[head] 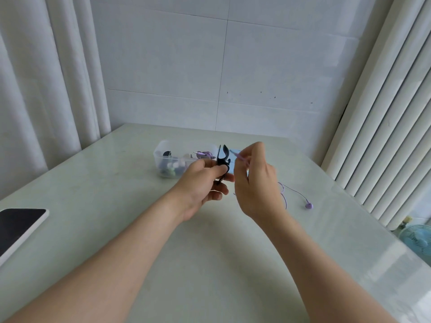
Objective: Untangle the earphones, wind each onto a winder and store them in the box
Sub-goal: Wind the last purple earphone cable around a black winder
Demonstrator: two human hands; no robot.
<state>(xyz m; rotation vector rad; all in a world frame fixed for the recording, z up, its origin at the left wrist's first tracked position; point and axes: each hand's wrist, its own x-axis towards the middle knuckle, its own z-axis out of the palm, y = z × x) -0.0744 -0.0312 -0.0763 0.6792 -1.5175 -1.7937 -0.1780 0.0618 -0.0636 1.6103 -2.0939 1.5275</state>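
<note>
My left hand (206, 183) grips a black winder (223, 156) and holds it upright above the table. Close to its right, my right hand (254, 180) pinches the plug end of a purple earphone cable (240, 156) near the winder's top. The rest of that cable (283, 190) trails down behind my right wrist onto the table and ends in a purple earbud (309, 205). Behind my hands stands a clear plastic box (161, 157) that holds several wound earphones, one of them purple (205, 155).
A pale blue card or lid (234, 152) lies just behind the winder, beside the box. A phone or tablet with a dark screen (18, 226) sits at the table's left edge. A wall, curtains and a small fan (416, 238) surround the table.
</note>
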